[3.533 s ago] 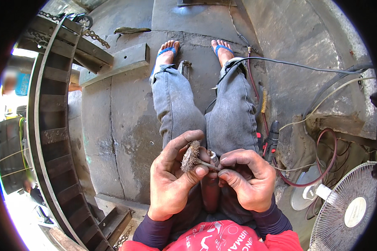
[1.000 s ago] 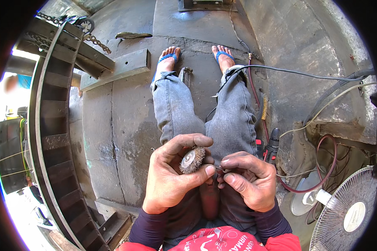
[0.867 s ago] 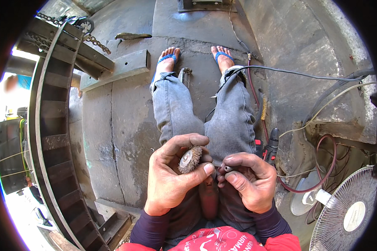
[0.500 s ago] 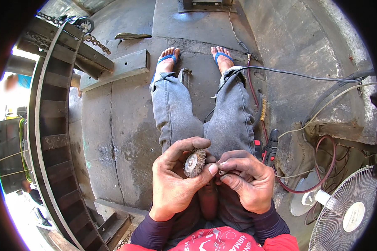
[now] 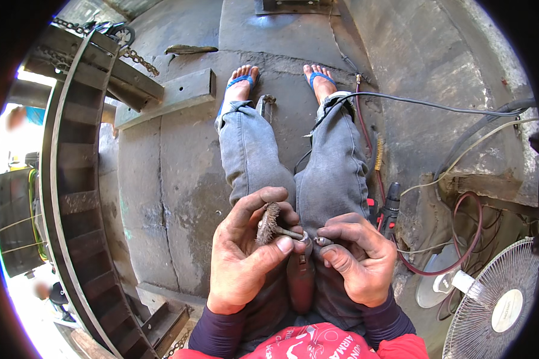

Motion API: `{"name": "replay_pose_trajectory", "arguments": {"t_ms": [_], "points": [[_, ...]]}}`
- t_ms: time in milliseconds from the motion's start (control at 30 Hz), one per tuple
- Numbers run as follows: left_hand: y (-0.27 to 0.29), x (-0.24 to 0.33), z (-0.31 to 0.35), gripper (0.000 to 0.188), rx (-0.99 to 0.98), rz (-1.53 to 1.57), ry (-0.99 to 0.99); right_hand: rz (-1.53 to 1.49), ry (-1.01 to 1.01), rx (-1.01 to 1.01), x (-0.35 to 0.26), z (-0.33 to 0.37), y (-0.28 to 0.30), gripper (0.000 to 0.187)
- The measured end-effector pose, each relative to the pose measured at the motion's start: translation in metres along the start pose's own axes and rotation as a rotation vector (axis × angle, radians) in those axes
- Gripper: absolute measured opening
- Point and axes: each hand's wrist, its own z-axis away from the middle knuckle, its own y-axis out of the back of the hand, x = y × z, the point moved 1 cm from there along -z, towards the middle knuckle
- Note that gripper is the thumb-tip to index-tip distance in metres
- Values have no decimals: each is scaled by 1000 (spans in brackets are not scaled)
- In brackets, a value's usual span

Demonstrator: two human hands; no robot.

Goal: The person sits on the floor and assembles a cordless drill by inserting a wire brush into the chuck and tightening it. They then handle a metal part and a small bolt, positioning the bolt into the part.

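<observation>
My left hand [image 5: 245, 254] holds a wire wheel brush [image 5: 268, 224] with frayed bristles, its metal shank [image 5: 289, 233] pointing right between thumb and fingers. Beside it, my right hand [image 5: 360, 254] pinches a small round metal piece [image 5: 322, 241] with a hole in its end; the rest is covered by the fingers. A small gap separates this piece from the shank's tip. Below and between my hands, a dark reddish tool body [image 5: 299, 284] stands between my thighs, with a metal part at its top. Its exact kind does not show.
A cordless drill [image 5: 390, 206] lies right of my leg, near a red hose [image 5: 365, 131] and black cables [image 5: 425, 106]. A fan [image 5: 497, 305] stands at lower right. On the left are a curved steel frame [image 5: 78, 203] and a steel beam [image 5: 167, 99].
The wire wheel has turned from face-on to edge-on, bringing its shank into view. My right hand has drawn slightly right, and the small metal piece now shows apart from my left hand.
</observation>
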Motion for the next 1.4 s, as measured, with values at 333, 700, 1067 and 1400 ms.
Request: {"name": "replay_pose_trajectory", "arguments": {"t_ms": [333,700,1067,1400], "points": [[0,-11,3,66,-44,-42,-112,254,140,9,0,-2,-4,21],[-4,-14,5,64,-80,77,-127,201,114,30,2,-1,-6,22],[5,-3,-2,68,21,-33,-210,-148,-95,40,3,3,2,22],[13,5,-17,82,41,-211,-73,-1046,-238,-123,17,-4,40,32]]}}
